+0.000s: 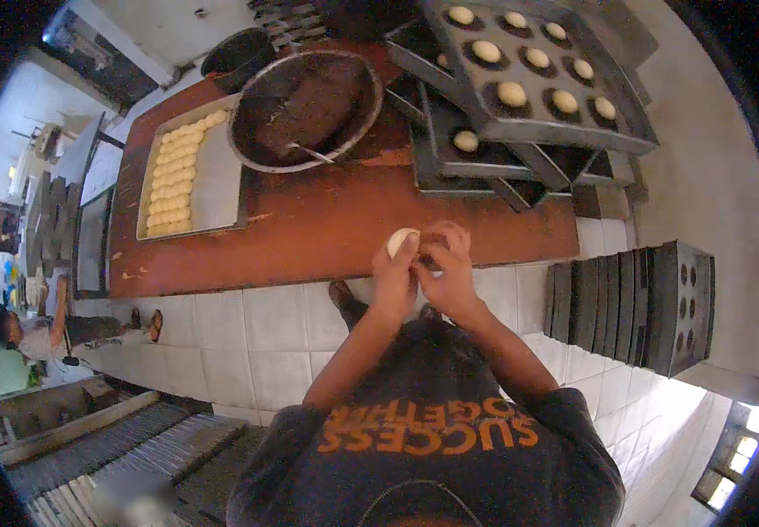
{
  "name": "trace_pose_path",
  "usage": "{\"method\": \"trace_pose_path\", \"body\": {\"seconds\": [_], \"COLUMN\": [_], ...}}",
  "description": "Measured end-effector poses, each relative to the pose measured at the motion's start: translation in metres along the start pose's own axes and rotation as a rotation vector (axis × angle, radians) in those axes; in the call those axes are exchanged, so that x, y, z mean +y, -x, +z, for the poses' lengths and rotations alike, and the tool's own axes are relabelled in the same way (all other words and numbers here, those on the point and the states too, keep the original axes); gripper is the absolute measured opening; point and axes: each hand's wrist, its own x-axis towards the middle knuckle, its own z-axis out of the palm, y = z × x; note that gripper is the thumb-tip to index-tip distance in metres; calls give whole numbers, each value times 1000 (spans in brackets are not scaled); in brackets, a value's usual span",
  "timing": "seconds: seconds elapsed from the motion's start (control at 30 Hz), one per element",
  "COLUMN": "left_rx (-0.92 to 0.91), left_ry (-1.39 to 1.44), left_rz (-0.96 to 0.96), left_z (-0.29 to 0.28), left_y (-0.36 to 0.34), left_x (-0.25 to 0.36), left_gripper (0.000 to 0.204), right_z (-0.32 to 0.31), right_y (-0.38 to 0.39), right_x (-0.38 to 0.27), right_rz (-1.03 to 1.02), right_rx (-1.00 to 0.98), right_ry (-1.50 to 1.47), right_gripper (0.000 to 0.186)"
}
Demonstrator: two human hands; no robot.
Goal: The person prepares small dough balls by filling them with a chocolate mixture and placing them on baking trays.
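My left hand (392,283) is closed around a pale dough ball (403,242), its thumb lying across the front. Close against it, my right hand (451,270) has its fingers bent and pressed together; what they pinch, if anything, is hidden. Both hands are just above the near edge of the reddish-brown table (309,237). Beyond them stands a wide metal basin (237,140) with a dark brown mass (313,110) and a light-handled utensil (309,153) in it. To its left, rows of dough balls (173,180) fill part of a shallow tray (219,189).
Dark baking trays (528,132) are stacked crookedly at the far right, the top one bearing spaced dough balls (535,59). More trays (607,303) stand on the right. A black bucket (239,60) is behind the basin. Another person (41,334) is off to the left.
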Motion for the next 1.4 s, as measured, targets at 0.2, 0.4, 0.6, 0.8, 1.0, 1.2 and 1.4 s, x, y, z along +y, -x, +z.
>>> {"method": "trace_pose_path", "body": {"seconds": [0.2,0.4,0.6,0.8,1.0,1.2,1.4], "left_rx": [-73,-250,-258,-247,-388,-412,-523], "left_ry": [-217,146,-110,-126,-15,-208,-524], "left_rz": [-246,-417,-415,-406,-651,-678,-643], "left_z": [58,86,111,99,91,107,161], "left_y": [35,32,46,30,12,-6,-1], "left_x": [-61,-115,-131,-126,-123,-144,-218], "left_gripper": [23,31,26,22,25,28,24], "right_z": [-85,-137,-148,-145,-149,-155,-229], "right_y": [48,70,98,78,93,86,154], "right_x": [37,51,72,57,78,81,152], "right_rz": [320,61,295,218,409,567,633], "right_rx": [-37,198,245,315,144,410,234], "right_ry": [-161,85,36,67,108,49,74], "right_gripper": [25,25,28,22,27,15,19]}}
